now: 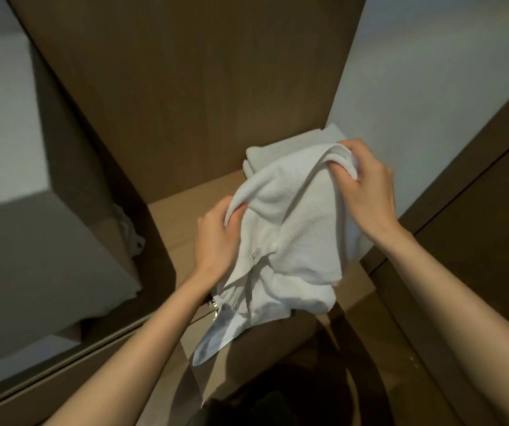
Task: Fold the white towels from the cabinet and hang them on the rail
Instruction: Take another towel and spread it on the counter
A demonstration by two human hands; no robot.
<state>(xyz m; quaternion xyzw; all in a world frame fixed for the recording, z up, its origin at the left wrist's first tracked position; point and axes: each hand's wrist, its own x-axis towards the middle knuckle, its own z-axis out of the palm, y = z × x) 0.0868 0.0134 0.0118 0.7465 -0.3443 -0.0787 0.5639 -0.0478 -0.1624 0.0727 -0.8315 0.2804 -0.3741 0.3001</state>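
A crumpled white towel (290, 241) hangs between my two hands over the wooden cabinet shelf (179, 222). My left hand (216, 238) grips its left edge, fingers curled under the cloth. My right hand (367, 192) pinches the rolled upper corner. The towel's lower end droops past the shelf's front edge, with a small label showing near the middle. Behind it, a stack of folded white towels (281, 152) lies on the shelf against the white side wall. No rail is in view.
The brown cabinet back panel (192, 87) rises behind the shelf. A brown partition (87, 167) bounds the shelf on the left, with white cloth (132, 238) peeking beside it. A brown door panel (477, 210) stands at the right. A metal hinge (215, 305) sits below my left wrist.
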